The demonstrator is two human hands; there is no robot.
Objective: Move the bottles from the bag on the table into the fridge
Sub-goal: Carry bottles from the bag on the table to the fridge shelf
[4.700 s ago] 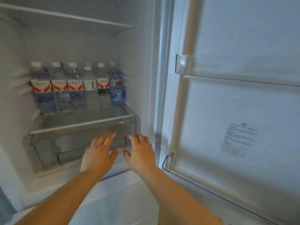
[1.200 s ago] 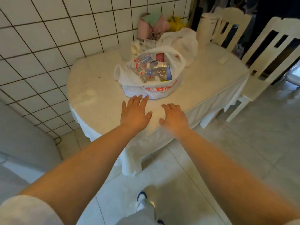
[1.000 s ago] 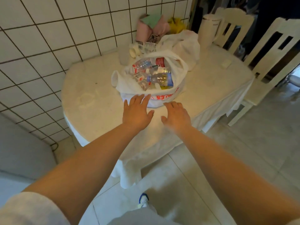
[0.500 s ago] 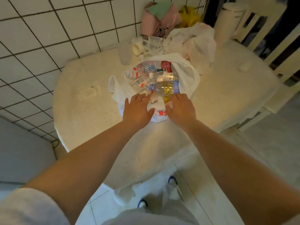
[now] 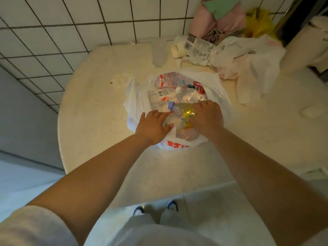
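Both hands have come forward from the table (image 5: 99, 121) edge into the bag (image 5: 136, 96): pickup starting. Left hand (image 5: 152, 126) fingers loosely spread, resting on a bottle near the rim. Right hand (image 5: 206, 117) curled around the purple-capped bottle (image 5: 181, 110). More bottles (image 5: 168, 91) lie behind.

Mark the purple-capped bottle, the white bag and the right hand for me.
Purple-capped bottle (image 5: 182, 109), head view, on its clear shoulder just below the cap.
White bag (image 5: 136, 102), head view, on its left wall.
Right hand (image 5: 207, 118), head view, on the back of the hand.
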